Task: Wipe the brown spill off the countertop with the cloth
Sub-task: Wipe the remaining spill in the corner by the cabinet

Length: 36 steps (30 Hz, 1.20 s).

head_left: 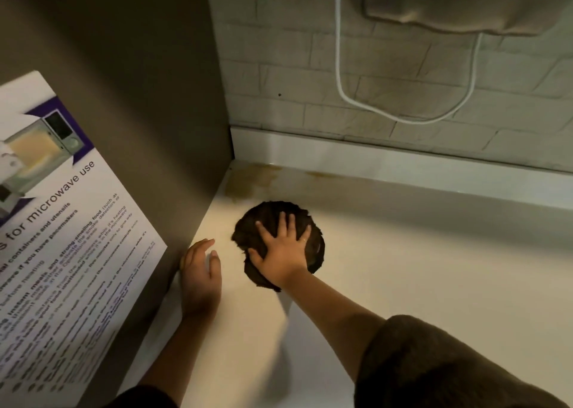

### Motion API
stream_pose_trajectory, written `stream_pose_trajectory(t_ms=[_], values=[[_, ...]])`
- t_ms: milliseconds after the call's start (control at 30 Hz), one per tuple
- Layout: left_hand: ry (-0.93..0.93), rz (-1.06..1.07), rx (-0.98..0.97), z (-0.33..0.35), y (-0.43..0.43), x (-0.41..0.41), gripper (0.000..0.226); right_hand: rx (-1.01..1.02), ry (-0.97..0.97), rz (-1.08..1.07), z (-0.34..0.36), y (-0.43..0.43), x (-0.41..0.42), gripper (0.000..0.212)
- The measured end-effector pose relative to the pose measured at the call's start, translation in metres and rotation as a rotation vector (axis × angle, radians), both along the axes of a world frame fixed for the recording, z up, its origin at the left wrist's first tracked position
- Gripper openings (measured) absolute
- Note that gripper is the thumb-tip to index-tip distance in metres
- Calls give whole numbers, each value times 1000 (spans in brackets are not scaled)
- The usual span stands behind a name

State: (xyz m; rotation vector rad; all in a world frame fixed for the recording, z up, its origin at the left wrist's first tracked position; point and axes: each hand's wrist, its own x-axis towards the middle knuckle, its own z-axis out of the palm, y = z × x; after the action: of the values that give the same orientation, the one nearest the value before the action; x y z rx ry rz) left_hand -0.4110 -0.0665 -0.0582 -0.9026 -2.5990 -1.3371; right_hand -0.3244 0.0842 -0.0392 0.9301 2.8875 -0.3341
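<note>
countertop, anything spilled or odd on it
Yes. A brown stain spreads over the countertop in the back corner by the grey panel, with a thinner streak along the back edge. The dark cloth, pressed flat under the right hand, lies just short of it.

Dk brown cloth [273, 221], white countertop [434, 268]

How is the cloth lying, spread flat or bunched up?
Bunched up: the dark cloth forms a rumpled, rounded wad under the flat, pressing right hand.
</note>
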Motion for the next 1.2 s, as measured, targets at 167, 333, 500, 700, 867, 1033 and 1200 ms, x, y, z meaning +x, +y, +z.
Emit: stream_pose_trajectory(t_ms=[167, 333, 500, 700, 867, 1033, 1200], values=[[-17, 0, 30, 2, 0, 0, 29, -2, 56, 203, -7, 12, 40, 64], [23, -6, 2, 0, 5, -4, 36, 34, 88, 16, -9, 55, 87, 70], [144, -54, -28, 10, 19, -16, 37, 64, 59, -121, -8, 99, 88, 77], [171, -108, -70, 9, 26, -31, 39, 119, 40, -266, -10, 147, 74, 91], [64, -84, -78, -6, 20, -32, 40, 137, -23, -266, -8, 181, 56, 99], [70, -78, -18, -4, 21, -29, 41, 149, -12, -144, -7, 196, 35, 99], [123, -72, -28, -4, 23, -26, 40, 149, -18, -33, -8, 189, 7, 96]])
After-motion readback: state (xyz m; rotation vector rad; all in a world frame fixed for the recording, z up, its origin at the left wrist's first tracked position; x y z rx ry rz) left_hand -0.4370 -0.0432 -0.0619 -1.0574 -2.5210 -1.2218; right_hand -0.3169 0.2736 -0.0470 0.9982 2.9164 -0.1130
